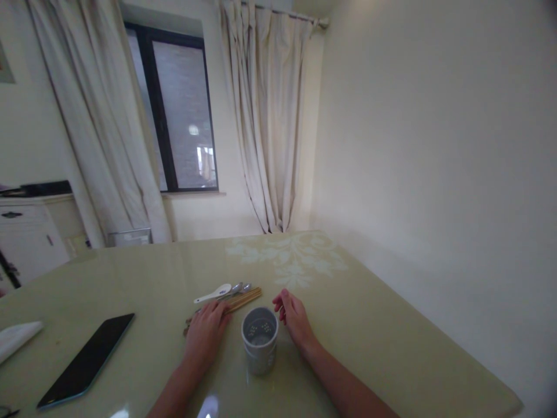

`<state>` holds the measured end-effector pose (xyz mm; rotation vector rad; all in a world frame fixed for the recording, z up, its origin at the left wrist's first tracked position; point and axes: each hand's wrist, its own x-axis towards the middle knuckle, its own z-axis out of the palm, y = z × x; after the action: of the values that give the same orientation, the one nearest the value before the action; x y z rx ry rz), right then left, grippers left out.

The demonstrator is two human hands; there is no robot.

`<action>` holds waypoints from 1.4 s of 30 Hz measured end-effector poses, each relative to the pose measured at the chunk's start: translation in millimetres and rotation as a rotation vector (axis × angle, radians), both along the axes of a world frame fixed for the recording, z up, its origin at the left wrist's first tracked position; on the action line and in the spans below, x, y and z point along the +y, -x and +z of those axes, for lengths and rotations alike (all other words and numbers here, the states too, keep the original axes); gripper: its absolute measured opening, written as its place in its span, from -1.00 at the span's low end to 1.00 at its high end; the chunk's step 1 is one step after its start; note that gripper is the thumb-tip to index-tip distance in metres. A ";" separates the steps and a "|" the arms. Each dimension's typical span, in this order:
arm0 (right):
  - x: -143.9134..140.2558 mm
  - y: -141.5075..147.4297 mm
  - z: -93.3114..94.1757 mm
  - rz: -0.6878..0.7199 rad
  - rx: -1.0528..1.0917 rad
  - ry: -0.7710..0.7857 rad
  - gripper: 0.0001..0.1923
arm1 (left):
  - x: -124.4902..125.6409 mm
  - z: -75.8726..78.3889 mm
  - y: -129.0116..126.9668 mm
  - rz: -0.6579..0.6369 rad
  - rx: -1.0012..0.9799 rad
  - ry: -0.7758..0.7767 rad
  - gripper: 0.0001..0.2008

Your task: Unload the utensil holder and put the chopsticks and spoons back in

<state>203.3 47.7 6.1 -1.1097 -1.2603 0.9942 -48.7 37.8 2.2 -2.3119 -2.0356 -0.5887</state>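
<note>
My left hand (208,329) is wrapped from above over a bundle of wooden chopsticks (244,299) lying on the table; the palm hides their middle. Just beyond the chopsticks, a white soup spoon (213,294) lies beside metal spoons (242,287), partly overlapping. A grey cylindrical utensil holder (260,348) stands upright between my forearms, with drain holes in its bottom and nothing inside. To the right of its rim hovers my right hand (293,316), loosely curled, fingers a little apart, holding nothing.
A black tablet (89,360) lies on the glossy green table (374,348) at left, near a white object (17,337) at the edge. A wall (435,174) runs along the table's right side. Curtains (270,116) and a window (185,116) are behind.
</note>
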 end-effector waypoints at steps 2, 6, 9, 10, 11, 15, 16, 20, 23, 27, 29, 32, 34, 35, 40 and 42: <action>0.8 -0.8 -1.3 -0.001 -0.007 -0.008 -0.15 | 0.7 1.0 2.0 0.004 -0.002 0.016 -0.77; 2.0 -2.1 -2.8 0.007 -0.018 -0.020 -0.16 | 2.2 7.5 0.1 0.001 -0.002 0.032 -0.76; 2.0 -2.8 -2.7 0.018 -0.022 -0.016 -0.17 | 2.0 8.3 -2.0 0.008 -0.012 0.047 -0.76; 2.0 -3.2 -2.8 0.019 -0.024 -0.017 -0.17 | 2.0 7.8 -2.3 0.016 -0.010 0.054 -0.76; 2.2 -3.6 -2.9 0.020 -0.027 -0.021 -0.18 | 2.0 7.4 -2.6 0.019 -0.005 0.057 -0.76; 5.2 -5.8 -5.7 0.026 -0.030 -0.030 -0.19 | 2.6 7.2 -5.4 -0.002 0.013 0.038 -0.73; 6.3 -6.3 -6.8 0.027 -0.025 -0.029 -0.19 | 2.8 7.5 -7.2 -0.009 0.017 0.034 -0.73; 9.4 -7.2 -9.9 0.018 -0.021 -0.015 -0.21 | 2.3 6.9 -18.4 -0.030 -0.023 0.024 -0.70; 9.1 -6.7 -8.7 0.034 -0.079 -0.019 -0.25 | 0.4 3.5 -28.7 -0.069 -0.173 0.027 -0.67; 7.3 -6.6 -4.0 0.078 -0.129 -0.038 -0.39 | -4.1 2.6 -41.1 -0.183 -0.427 -0.035 -0.64; 6.7 -7.5 -1.5 0.121 -0.112 -0.049 -0.46 | -7.9 6.0 -45.7 -0.289 -0.514 -0.035 -0.65; 7.4 -9.6 0.5 0.179 -0.073 -0.050 -0.53 | -14.1 12.6 -49.6 -0.414 -0.590 0.010 -0.67; 8.9 -10.1 0.0 0.215 -0.046 -0.029 -0.54 | -16.4 14.0 -50.0 -0.452 -0.626 0.001 -0.69; 9.8 -9.6 -0.6 0.232 -0.031 -0.019 -0.53 | -16.5 13.3 -49.8 -0.468 -0.642 -0.014 -0.70; 11.3 -2.7 0.1 0.269 0.091 -0.005 -0.50 | -6.8 -0.3 -44.0 -0.500 -0.632 -0.080 -0.71; 11.4 -4.6 6.0 0.217 0.164 -0.021 -0.50 | 0.5 -5.4 -38.4 -0.409 -0.603 -0.175 -0.67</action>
<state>207.9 59.1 12.1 -0.8690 -1.2727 1.2067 -10.3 38.3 -3.3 -2.6731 -1.5523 -1.5744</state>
